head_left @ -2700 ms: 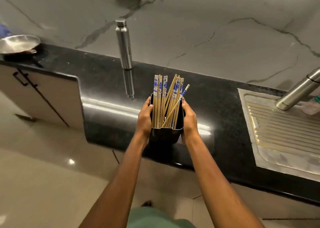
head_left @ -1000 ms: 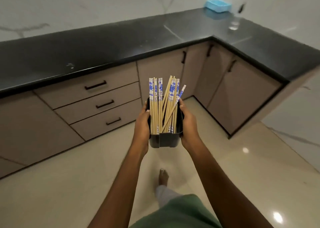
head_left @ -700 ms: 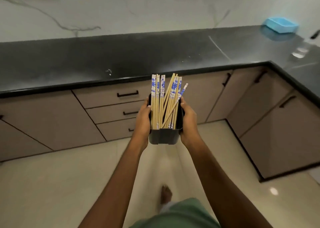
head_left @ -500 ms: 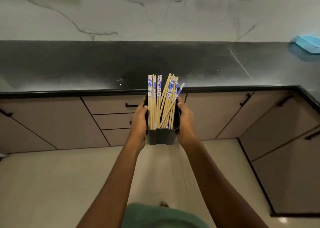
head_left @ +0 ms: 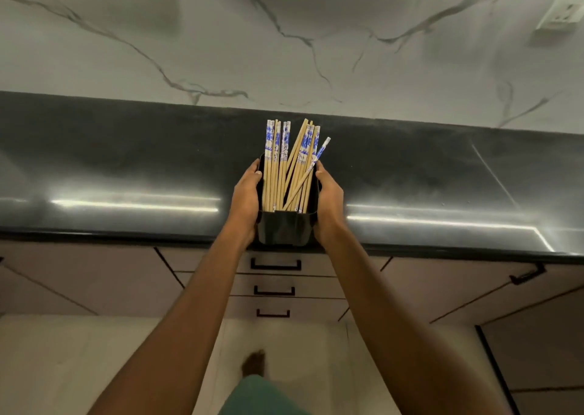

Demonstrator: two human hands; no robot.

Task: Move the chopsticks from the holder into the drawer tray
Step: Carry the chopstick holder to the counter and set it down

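I have the black holder clasped from both sides, left hand on its left wall and right hand on its right, fingers wrapped onto the plastic. It sits at the front edge of the dark counter; I cannot tell whether its base touches the surface. The chopsticks are all inside, standing nearly upright with their blue-patterned ends up, and one leans across toward the right wall. What matters next is what lies below: the top drawer is straight under the holder, between my forearms, and it is closed, with no tray in sight. Both hands are equally near it, so I judge one must let go to pull that handle.
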